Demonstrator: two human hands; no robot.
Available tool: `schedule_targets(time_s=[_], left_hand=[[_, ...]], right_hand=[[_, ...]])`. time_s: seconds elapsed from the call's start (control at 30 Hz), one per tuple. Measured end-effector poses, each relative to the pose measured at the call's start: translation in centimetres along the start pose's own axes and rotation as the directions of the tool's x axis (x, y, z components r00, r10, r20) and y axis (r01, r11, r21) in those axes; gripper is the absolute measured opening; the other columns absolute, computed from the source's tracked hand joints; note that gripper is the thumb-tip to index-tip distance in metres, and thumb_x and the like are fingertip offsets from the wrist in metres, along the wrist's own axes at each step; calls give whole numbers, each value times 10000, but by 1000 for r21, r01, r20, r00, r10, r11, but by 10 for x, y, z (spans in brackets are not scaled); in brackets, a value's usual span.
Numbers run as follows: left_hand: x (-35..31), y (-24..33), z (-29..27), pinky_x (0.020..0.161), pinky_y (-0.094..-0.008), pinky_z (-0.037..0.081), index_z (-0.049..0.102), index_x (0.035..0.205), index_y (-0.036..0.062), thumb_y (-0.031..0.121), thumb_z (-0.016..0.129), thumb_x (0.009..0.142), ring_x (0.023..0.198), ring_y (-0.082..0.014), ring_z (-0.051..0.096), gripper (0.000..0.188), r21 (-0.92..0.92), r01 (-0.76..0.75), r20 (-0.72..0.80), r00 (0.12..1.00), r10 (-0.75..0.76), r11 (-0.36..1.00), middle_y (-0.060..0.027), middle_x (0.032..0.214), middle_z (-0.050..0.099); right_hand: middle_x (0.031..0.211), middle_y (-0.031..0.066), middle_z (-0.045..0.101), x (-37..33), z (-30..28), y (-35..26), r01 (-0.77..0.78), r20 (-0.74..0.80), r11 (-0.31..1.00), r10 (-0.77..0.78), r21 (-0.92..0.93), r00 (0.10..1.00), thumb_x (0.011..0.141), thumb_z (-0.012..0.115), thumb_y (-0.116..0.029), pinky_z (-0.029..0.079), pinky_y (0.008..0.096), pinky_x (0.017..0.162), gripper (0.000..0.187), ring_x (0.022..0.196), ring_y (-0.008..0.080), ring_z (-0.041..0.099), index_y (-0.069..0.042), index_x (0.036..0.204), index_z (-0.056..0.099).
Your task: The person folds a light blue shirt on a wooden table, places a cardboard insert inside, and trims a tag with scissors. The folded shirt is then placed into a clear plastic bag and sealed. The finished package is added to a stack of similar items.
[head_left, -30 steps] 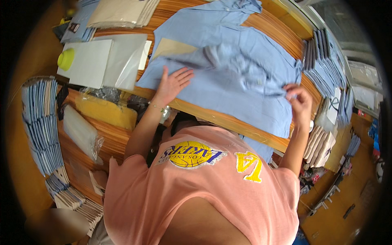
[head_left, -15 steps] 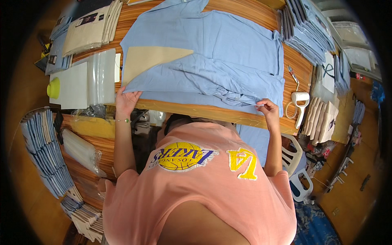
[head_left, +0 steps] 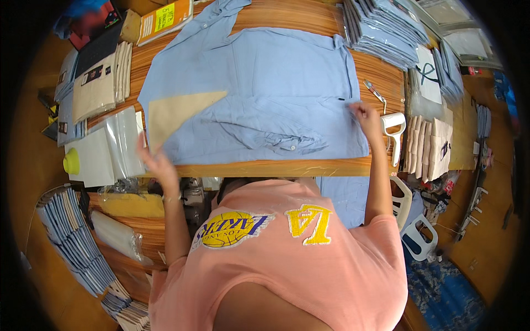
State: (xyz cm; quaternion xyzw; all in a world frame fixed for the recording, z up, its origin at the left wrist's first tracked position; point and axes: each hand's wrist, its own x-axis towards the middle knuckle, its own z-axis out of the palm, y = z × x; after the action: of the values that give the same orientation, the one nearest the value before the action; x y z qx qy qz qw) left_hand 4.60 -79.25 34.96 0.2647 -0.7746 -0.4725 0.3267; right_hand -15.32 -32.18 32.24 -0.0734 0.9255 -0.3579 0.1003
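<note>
The light-blue cotton shirt (head_left: pixel 259 94) is spread lengthwise along the wooden surface (head_left: pixel 381 71); the right hand (head_left: pixel 365 115) pinches its right edge, the left hand (head_left: pixel 157 160) is released near the front edge.

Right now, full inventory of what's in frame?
shirt: one, light blue, spread flat on the table, a sleeve folded across it
card insert: one, beige, on the shirt's left part
table: one, wood-grain, under the shirt
folded shirt stacks: several, blue, top right
clear bags: a pile, left of the shirt
white handheld tool: one, right table edge
yellow-green cap: one, far left
plastic stool: one, white, lower right
left hand: blurred, raised by the card's lower tip
right hand: on the shirt's right edge
</note>
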Motion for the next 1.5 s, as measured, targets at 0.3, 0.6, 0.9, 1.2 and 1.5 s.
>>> schedule_targets(time_s=[0.3,0.6,0.9,1.2,1.5], left_hand=[[19,-46,110,1066,-582,146,484,1301,163,294,569,866,1348,-337,235,462,364,-642,744,636,203,675,-99,1437,335],[194,-54,170,999,-511,287,557,1206,73,324,583,870,1221,-337,403,421,208,-509,252,853,457,835,-193,1328,433],[253,-71,172,897,-424,391,605,1123,-4,363,629,844,993,-269,584,462,441,-234,388,920,51,867,-157,1054,645],[155,27,23,851,-258,416,614,1035,-28,202,647,855,925,-129,561,294,17,22,448,894,-28,1000,-46,958,631],[-2,-12,-6,953,-421,337,585,1120,100,187,758,669,1090,-296,454,491,441,-413,357,895,266,797,-120,1179,524]], right_hand=[[1421,176,345,58,32,39,134,-131,897,-206,-421,970,918,496,-300,244,431,1078,491,1324,329,308,-33,1324,427],[1210,145,522,163,26,-33,469,1,605,-612,-644,791,810,533,-39,387,449,941,466,1139,317,468,-82,1272,484],[951,106,624,188,10,-46,131,1,468,-267,-874,964,842,498,-124,514,441,654,166,818,280,650,-105,953,620],[679,15,556,34,-95,-10,35,-214,998,-23,54,977,854,515,16,376,221,442,196,494,55,447,14,1014,627],[1158,110,621,-87,-31,53,-318,72,727,349,609,934,767,430,132,515,226,677,343,849,147,643,3,1005,640]])
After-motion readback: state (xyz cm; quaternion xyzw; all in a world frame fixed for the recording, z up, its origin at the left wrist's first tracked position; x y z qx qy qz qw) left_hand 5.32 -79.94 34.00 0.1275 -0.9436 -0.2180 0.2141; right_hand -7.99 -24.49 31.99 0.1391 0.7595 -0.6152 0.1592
